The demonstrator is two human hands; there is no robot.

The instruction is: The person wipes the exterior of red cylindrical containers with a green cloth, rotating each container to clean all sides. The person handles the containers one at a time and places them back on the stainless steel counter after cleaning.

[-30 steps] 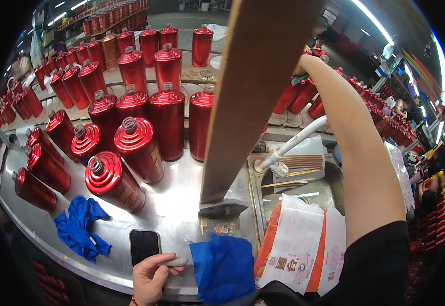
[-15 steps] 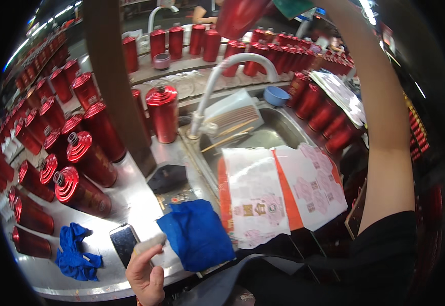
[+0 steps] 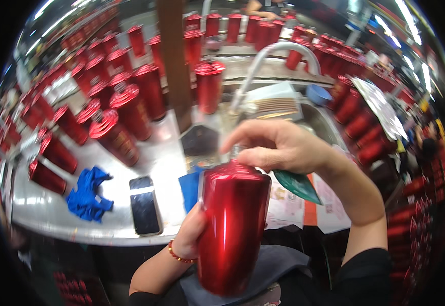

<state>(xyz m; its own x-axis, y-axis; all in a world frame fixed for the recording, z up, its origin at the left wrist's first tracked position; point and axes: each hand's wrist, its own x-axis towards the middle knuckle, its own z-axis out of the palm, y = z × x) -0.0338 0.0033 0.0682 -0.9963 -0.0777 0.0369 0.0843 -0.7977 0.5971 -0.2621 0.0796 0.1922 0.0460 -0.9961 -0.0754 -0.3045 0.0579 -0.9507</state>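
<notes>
Upright in front of me is a shiny red bottle (image 3: 232, 229) with a narrow neck. My left hand (image 3: 192, 232) grips its left side, its fingers mostly hidden behind the bottle. At the top, the thumb and fingers of my right hand (image 3: 288, 145) close around the neck. A green, flat, pointed piece (image 3: 299, 186) sticks out beneath my right palm; what holds it there is hidden. Behind the bottle lies a blue cloth (image 3: 188, 189), partly covered, and printed white-and-red sheets (image 3: 286, 206) show to its right.
A phone (image 3: 145, 206) and a crumpled blue cloth (image 3: 89, 196) lie on the metal counter (image 3: 115, 227). Several red bottles (image 3: 114, 135) stand to the left, near a brown post (image 3: 174, 66). Ahead are a sink with a white faucet (image 3: 253, 69) and a blue bowl (image 3: 317, 95).
The red bottle has come down from the upper right to in front of me. My left hand, earlier free near the phone, now grips its side. My right hand has lowered with it.
</notes>
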